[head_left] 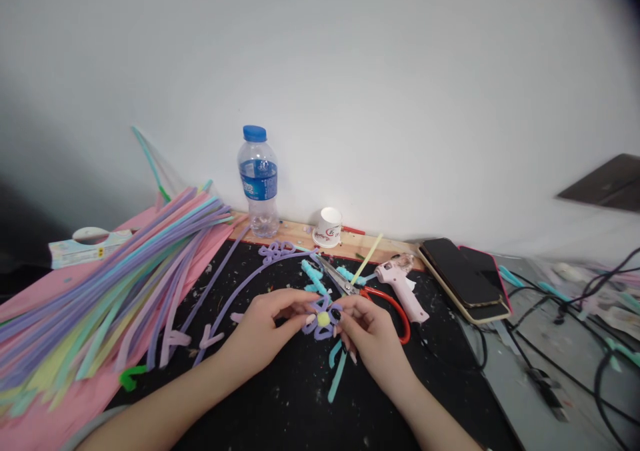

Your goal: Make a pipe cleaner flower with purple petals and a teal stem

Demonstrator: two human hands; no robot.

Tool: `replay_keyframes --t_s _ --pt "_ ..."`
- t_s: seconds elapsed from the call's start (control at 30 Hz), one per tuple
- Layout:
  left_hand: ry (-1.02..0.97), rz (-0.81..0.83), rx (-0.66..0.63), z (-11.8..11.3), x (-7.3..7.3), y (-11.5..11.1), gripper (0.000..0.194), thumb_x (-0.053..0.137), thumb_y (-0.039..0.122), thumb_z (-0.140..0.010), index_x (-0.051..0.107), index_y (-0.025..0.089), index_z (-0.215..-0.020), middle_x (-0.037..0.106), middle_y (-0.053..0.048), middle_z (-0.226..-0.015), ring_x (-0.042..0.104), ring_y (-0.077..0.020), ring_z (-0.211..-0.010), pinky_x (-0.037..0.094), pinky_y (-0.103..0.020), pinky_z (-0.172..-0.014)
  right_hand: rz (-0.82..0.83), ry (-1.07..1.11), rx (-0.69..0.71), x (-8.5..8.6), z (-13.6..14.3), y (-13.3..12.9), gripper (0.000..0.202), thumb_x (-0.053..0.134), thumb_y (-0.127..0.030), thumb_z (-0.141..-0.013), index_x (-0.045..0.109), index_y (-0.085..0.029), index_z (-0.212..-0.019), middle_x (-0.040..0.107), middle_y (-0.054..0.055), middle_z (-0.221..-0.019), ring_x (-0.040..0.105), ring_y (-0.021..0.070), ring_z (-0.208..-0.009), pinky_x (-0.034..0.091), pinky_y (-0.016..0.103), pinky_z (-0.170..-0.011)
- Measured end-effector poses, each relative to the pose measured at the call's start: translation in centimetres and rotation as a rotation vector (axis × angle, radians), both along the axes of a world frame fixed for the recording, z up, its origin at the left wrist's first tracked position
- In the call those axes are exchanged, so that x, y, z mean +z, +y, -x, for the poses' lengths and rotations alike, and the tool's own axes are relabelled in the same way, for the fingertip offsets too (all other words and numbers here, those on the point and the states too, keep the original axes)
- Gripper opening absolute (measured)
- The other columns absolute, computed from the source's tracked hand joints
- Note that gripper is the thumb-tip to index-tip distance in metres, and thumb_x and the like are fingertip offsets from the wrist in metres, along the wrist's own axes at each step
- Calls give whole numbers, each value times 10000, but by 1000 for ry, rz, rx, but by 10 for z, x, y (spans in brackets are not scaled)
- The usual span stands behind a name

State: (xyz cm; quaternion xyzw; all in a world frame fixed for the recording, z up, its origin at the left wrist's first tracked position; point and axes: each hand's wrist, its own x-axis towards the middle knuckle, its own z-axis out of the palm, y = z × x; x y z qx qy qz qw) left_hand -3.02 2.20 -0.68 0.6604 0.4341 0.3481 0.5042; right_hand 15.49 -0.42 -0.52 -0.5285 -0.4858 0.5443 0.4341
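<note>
Strips (pixel 170 264) fan across the left, a bottle (pixel 260 214) upper left of centre. Lower centre, the left hand (pixel 265 324) pinches the flower's (pixel 323 319) left petals; the right hand (pixel 373 334) pinches its right side. It seems to be mid-handling; any next adjustment calls for light fingertips. Rightward lie scissors (pixel 349 289), a glue gun (pixel 407 294), then a phone (pixel 463 271).

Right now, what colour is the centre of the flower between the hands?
Yellow centre; it shows in the head view.
</note>
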Motion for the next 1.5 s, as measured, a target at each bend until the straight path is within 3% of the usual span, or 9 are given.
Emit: replay_keyframes --t_s 0.17,0.27,0.53,0.67,0.83,1.0,1.2,1.3,1.5 --pt "-153 140 -55 -3 -2 -3 466 663 163 -721 531 213 -1165 671 -45 -1020 628 -188 -933 511 -311 -829 1 15 49 1 1 -1 162 606 -308 -775 558 -155 -799 541 -43 -559 411 56 -383 330 170 -353" --pt "-143 167 -94 -4 -1 -4 426 648 159 -731 543 215 -1140 673 -41 -1033 632 -188 -954 492 -318 -872 -47 -45 83 3 1 -3 108 576 -264 -790 558 -162 -824 523 -41 -586 435 74 -428 355 188 -391" --pt "-198 47 409 6 4 16 387 653 311 -733 534 181 -1078 665 -39 -918 634 -204 -906 515 -327 -807 -464 -713 -77 -2 -5 -8 224 480 -119 -790 534 -193 -994 558 38 -830 552 194 -753 465 323 -686" --pt "-281 52 394 10 3 23 378 627 333 -758 526 177 -1087 647 -56 -1001 612 -212 -974 502 -328 -836 -492 -904 -21 -2 -6 -6 313 532 -107 -756 514 -208 -1052 575 66 -996 531 254 -973 444 403 -851" --pt "-265 66 374 11 4 23 355 620 345 -765 544 190 -1075 641 -49 -1029 609 -207 -964 499 -322 -827 -443 -1124 -28 3 -9 -10 417 590 -136 -725 497 -203 -1126 555 95 -1063 521 299 -1005 452 452 -840" --pt "-182 121 247 10 5 18 322 644 337 -737 574 185 -1012 649 -21 -853 629 -195 -845 494 -314 -773 -369 -1160 -73 5 -23 -16 354 570 -186 -763 501 -187 -1110 556 114 -1033 535 304 -975 456 467 -826" --pt "-29 239 -281 4 5 3 119 666 237 -718 628 161 -801 642 6 -721 616 -153 -710 473 -242 -657 -340 -1046 -126 13 -39 -9 263 519 -149 -781 506 -185 -1040 565 107 -1013 553 268 -952 469 423 -822" --pt "106 91 -382 3 7 -3 102 678 244 -715 648 169 -777 620 -6 -836 600 -129 -684 457 -203 -598 -361 -1020 -105 23 -36 1 241 494 -145 -802 505 -192 -1039 578 98 -986 565 256 -920 474 397 -796" --pt "408 -338 -392 7 19 -7 203 577 316 -819 643 209 -978 622 -52 -922 568 -208 -868 452 -309 -776 -423 -1028 121 36 -4 27 205 503 -161 -817 522 -198 -1018 609 73 -941 578 230 -877 453 339 -757"
